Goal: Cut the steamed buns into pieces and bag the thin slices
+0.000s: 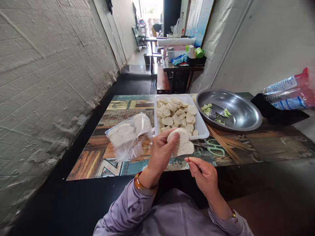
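My left hand is closed on two or so white, flat, rounded slices, thumb on top; they look like sliced steamed bun, though the exact kind is unclear. Just right of and below them, my right hand pinches thumb and fingers together around what seems to be a thin skewer, mostly hidden, its end near the slices' lower edge. Beyond my hands stands a white plastic tray, heaped with similar pale slices. Left of the tray lies a clear plastic bag with more white pieces inside.
Green-handled scissors and a bundle of bamboo skewers lie right of the tray. Behind them sits a steel basin with green scraps and a blade-like tool. Pink-capped packages stand far right. Walls flank both sides.
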`<state>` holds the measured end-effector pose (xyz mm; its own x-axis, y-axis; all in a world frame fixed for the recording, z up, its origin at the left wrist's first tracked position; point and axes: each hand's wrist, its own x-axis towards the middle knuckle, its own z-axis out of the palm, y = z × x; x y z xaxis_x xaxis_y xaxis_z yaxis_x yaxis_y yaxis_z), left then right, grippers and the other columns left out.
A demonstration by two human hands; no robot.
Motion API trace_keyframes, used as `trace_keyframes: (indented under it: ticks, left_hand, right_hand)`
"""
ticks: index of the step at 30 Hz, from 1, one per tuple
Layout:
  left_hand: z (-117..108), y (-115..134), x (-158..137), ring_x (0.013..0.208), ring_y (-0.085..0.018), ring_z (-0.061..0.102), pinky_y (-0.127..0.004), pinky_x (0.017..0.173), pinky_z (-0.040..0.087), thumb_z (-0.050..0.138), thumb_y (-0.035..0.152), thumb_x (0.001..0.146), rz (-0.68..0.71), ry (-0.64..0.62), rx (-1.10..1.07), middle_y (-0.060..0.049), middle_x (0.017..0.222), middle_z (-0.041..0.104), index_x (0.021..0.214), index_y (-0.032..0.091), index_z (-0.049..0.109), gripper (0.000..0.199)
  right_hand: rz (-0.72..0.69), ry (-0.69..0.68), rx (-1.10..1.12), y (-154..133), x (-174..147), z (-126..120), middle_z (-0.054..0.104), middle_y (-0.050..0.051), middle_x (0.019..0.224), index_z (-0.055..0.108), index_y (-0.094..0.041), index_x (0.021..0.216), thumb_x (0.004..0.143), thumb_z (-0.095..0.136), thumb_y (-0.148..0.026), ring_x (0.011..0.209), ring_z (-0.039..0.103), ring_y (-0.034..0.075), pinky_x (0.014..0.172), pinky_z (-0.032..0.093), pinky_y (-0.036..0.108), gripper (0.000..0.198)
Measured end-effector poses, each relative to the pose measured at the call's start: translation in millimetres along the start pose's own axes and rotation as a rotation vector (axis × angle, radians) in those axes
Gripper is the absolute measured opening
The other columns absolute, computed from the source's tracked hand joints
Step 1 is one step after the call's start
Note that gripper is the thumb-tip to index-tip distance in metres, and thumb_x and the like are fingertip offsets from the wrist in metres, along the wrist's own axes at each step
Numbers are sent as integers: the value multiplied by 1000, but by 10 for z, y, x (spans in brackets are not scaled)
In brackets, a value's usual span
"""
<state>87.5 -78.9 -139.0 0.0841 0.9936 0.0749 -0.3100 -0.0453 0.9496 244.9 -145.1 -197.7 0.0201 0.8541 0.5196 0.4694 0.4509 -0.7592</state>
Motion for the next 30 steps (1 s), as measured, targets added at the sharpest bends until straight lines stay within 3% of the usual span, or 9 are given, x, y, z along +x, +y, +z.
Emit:
trace_keyframes:
  ticks: [13, 19, 22, 24, 30]
  left_hand:
    - [123, -91, -13, 69, -16, 64, -25, 61, 49, 72, 51, 81, -116, -78, -4, -6, 82, 74, 104, 14, 76, 44]
    - [22, 48, 273, 87, -18, 70, -30, 79, 55, 74, 54, 79, 6, -70, 38, -11, 105, 75, 119, 18, 69, 54]
    - [-118, 80, 552, 83, -17, 69, -30, 78, 54, 68, 52, 84, 110, -5, 246, -11, 102, 75, 115, 16, 69, 47]
    - [-190, 56, 734, 84, -17, 68, -29, 76, 53, 67, 45, 85, 153, -35, 508, -10, 97, 75, 107, 15, 71, 38]
    - [-162, -114, 1077, 76, -17, 61, -29, 73, 47, 60, 20, 84, 233, -342, 1209, -7, 86, 72, 89, 16, 73, 15]
  right_hand:
    - [-7, 51, -56, 15, 81, -6, 62, -4, 50, 73, -22, 80, 94, 55, -27, 40, 54, 11, 46, 45, 23, 23]
    - [118, 136, -3, 353, 125, -92, 61, -3, 51, 74, -21, 88, 91, 59, -33, 43, 52, 12, 47, 44, 25, 19]
    - [221, 156, 138, 606, 132, -102, 59, -4, 53, 74, -19, 93, 92, 59, -35, 44, 49, 12, 46, 42, 25, 22]
    - [279, 153, 228, 752, 128, -81, 57, -4, 53, 74, -18, 94, 93, 59, -36, 45, 48, 11, 47, 41, 25, 23]
    - [366, 131, 387, 959, 126, -23, 55, -6, 53, 72, -17, 92, 90, 61, -39, 46, 46, 10, 47, 40, 24, 25]
